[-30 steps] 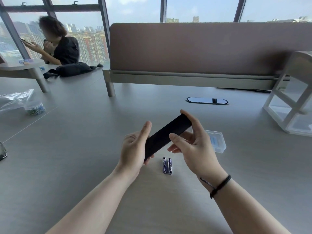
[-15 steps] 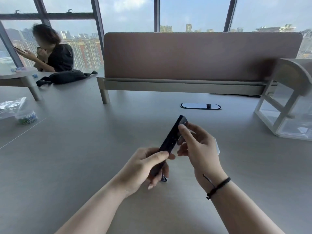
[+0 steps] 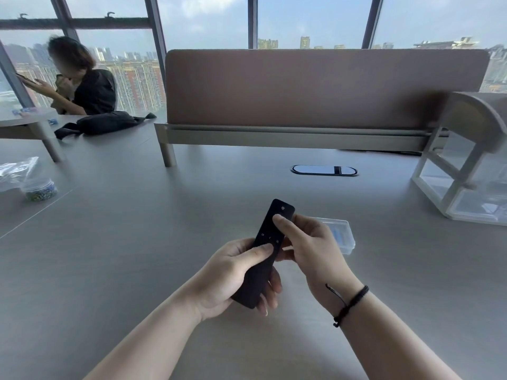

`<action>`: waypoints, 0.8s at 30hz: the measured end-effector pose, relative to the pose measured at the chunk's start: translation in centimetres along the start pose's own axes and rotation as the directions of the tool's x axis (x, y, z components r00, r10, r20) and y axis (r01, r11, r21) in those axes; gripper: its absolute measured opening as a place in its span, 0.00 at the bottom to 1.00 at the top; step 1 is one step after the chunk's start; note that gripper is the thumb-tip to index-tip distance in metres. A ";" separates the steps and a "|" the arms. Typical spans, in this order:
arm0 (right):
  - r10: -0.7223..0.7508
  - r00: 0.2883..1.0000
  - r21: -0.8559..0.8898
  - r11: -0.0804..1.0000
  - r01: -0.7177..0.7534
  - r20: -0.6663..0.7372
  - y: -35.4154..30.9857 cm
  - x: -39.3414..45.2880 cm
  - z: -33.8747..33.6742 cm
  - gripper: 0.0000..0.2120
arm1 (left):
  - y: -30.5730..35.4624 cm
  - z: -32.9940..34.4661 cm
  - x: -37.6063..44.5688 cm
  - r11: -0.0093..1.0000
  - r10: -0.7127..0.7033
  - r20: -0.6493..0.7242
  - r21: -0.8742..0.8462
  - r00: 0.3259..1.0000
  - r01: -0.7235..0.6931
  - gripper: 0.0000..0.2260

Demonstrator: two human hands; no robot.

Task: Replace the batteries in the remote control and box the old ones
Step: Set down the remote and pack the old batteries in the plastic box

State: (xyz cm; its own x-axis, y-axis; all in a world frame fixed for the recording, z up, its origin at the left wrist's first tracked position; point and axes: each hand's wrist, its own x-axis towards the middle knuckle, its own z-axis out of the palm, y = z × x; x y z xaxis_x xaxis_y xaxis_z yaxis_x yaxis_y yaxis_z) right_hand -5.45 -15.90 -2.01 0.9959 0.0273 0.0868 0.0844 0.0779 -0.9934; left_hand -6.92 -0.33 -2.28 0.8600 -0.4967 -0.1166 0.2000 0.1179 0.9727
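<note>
A slim black remote control (image 3: 267, 244) is held above the grey desk (image 3: 137, 242), button side up and pointing away from me. My left hand (image 3: 233, 278) wraps its lower half with the thumb across the front. My right hand (image 3: 310, 248) grips the upper half, thumb on the face below the power button. A clear plastic box (image 3: 341, 235) lies on the desk just behind my right hand, partly hidden by it. The two loose batteries seen earlier are hidden behind my hands.
A brown divider panel (image 3: 326, 89) crosses the back of the desk, with an oval cable port (image 3: 323, 170) before it. A white shelf unit (image 3: 472, 171) stands at right. A small jar and plastic bag (image 3: 33, 182) sit far left. A person sits at back left beside a black bag (image 3: 104, 123).
The remote has been turned over from its plain back to its button side and now points away from me. Both hands shifted grip; the batteries on the desk went out of sight.
</note>
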 end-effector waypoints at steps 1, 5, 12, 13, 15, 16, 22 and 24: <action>-0.008 1.000 0.003 1.000 0.008 0.001 0.0 0.0 0.0 0.13 | 0.0 0.0 0.0 1.000 0.000 0.008 0.001 1.000 0.000 0.12; -0.014 1.000 0.039 0.999 0.014 0.013 -0.1 0.0 -0.2 0.12 | -0.2 -0.1 0.0 0.999 -0.014 0.030 0.033 0.999 0.013 0.13; 0.024 0.999 0.061 0.998 -0.026 0.031 -0.2 -0.1 0.0 0.12 | -0.4 -0.2 0.2 1.000 -0.009 0.033 0.028 0.999 0.009 0.14; 0.028 0.999 0.059 0.998 -0.030 0.034 -0.3 -0.1 0.0 0.12 | -0.4 -0.2 0.2 1.000 -0.007 0.035 0.025 0.999 0.006 0.14; 0.028 0.999 0.046 0.999 -0.030 0.042 -0.2 -0.1 -0.1 0.11 | -0.4 -0.2 0.3 1.000 -0.001 0.042 0.015 0.999 0.000 0.14; 0.025 0.998 0.039 0.999 -0.027 0.050 -0.2 -0.1 -0.1 0.11 | -0.4 -0.2 0.3 1.000 0.002 0.044 0.007 0.999 -0.003 0.14; 0.003 0.997 0.039 0.999 -0.006 0.077 -0.3 -0.2 0.0 0.10 | -0.3 -0.5 0.2 1.000 0.031 0.042 -0.003 0.999 -0.031 0.12; -0.002 0.997 0.033 0.999 0.000 0.074 -0.2 -0.2 0.0 0.10 | -0.3 -0.5 0.2 1.000 0.030 0.036 -0.003 0.999 -0.030 0.12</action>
State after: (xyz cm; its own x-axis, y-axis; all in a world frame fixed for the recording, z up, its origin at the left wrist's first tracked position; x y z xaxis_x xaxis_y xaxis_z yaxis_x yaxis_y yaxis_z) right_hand -5.64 -15.92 -1.84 0.9904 0.1009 0.0944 0.0831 0.1107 -0.9904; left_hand -6.60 -0.02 -2.68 0.8482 -0.5236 -0.0801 0.1757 0.1355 0.9751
